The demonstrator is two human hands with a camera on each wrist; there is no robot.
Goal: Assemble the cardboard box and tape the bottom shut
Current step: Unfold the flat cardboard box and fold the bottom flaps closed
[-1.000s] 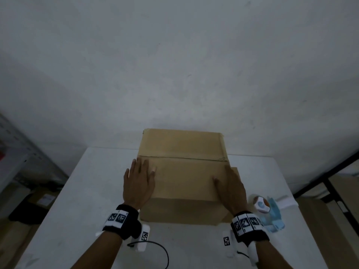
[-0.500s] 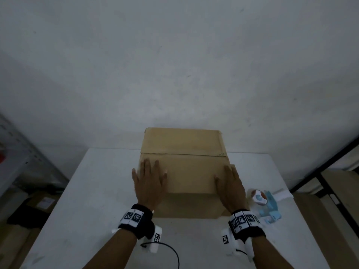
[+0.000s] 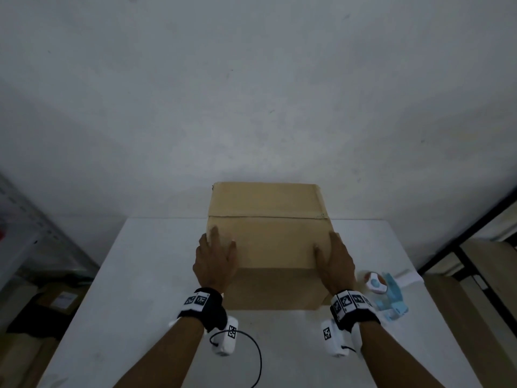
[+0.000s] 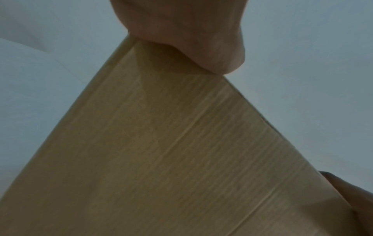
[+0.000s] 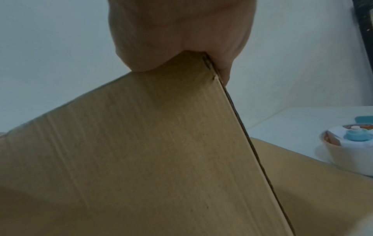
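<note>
Both hands, left [image 3: 214, 259] and right [image 3: 334, 260], lie flat with fingers spread on the near flap of the box [image 3: 268, 242] on the table [image 3: 140, 275], so I press evenly to keep the seam closed before reaching for the tape [image 3: 376, 282].

A bare, grey-white wall [image 3: 251, 93] fills the upper half, dimly lit. Below it stands a white bench [image 3: 134, 289]. At 9 o'clock is a pale metal shelf [image 3: 19, 219], with dark clutter [image 3: 42, 312] on the floor at 8. A black frame [image 3: 470, 242] runs at 3 o'clock.
</note>
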